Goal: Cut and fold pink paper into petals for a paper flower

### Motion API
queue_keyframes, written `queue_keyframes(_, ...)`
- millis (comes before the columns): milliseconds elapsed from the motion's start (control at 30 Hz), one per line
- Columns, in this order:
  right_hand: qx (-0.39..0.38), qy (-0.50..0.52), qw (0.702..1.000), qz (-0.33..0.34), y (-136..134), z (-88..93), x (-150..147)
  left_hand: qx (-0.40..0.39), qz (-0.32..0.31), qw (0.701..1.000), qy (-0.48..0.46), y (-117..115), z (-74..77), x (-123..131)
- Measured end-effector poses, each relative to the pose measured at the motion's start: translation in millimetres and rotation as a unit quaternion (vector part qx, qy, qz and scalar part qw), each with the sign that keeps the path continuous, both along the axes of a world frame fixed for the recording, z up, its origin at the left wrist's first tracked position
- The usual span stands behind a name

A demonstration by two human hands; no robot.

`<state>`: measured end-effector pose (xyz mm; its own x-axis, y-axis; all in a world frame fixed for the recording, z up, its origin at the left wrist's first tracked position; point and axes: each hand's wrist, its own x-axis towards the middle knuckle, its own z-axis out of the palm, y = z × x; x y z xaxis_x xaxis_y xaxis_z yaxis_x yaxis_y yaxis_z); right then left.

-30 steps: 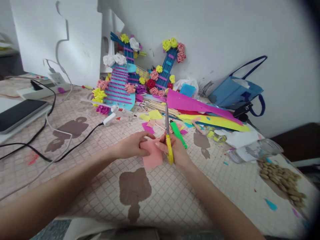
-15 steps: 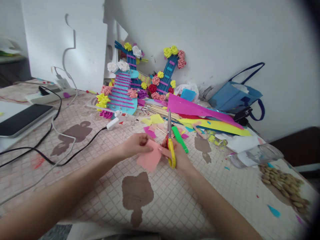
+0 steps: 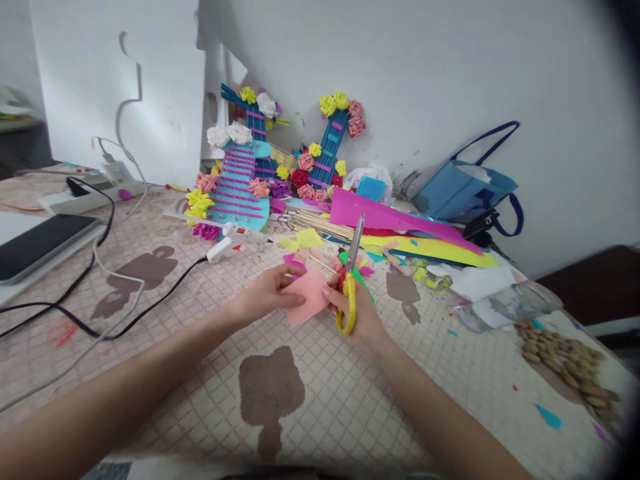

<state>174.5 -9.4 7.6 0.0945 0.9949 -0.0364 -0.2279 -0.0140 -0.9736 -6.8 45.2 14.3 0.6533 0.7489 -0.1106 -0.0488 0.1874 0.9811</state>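
**Pink paper (image 3: 306,303) turned to a new slant, scissors (image 3: 354,250) tipped over to the right**

Held between both hands, low over the tablecloth (image 3: 390,413); contact below hard to tell. Left hand (image 3: 265,293) pinching the pink paper's left side, thumb on top. Right hand (image 3: 363,317) closed around the scissors' yellow handle, thumb at the paper's right edge. Blades together, pointing away from the paper.

Apparently done: yellow paper flowers (image 3: 199,203) and others set along the turquoise board (image 3: 237,193) and the blue neck (image 3: 327,150) farther back. Seemingly left to work: the pink paper, flat and roughly square, no cut or fold discernible.

Closest in the way: green cutter (image 3: 363,283), partly hidden behind the scissors; yellow scraps (image 3: 309,237) just beyond the fingers. Near, to the left, glue gun (image 3: 220,250) with trailing cord. Farther off, thin sticks (image 3: 315,223), magenta sheet (image 3: 385,213), blue bag (image 3: 465,190). Well apart at right, clear jar (image 3: 515,300) beside piled nuts (image 3: 565,360).
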Motion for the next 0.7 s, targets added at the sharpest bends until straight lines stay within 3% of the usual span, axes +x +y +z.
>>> queue_keyframes(300, 0.002, 0.018, 0.998, -0.058, -1.7, 0.5, -1.5, 0.059, 0.020, 0.994, -0.085, -4.0, 9.2, 0.6)
queue_keyframes(500, 0.002, 0.020, 0.998, -0.064, -4.5, 2.4, -3.6, 0.045, -0.009, 0.999, -0.018, -5.4, 3.2, 2.6)
queue_keyframes(700, 0.014, 0.015, 0.997, -0.073, -3.6, -1.6, -2.2, 0.015, 0.082, 0.995, -0.058, -3.1, 1.0, 2.0)
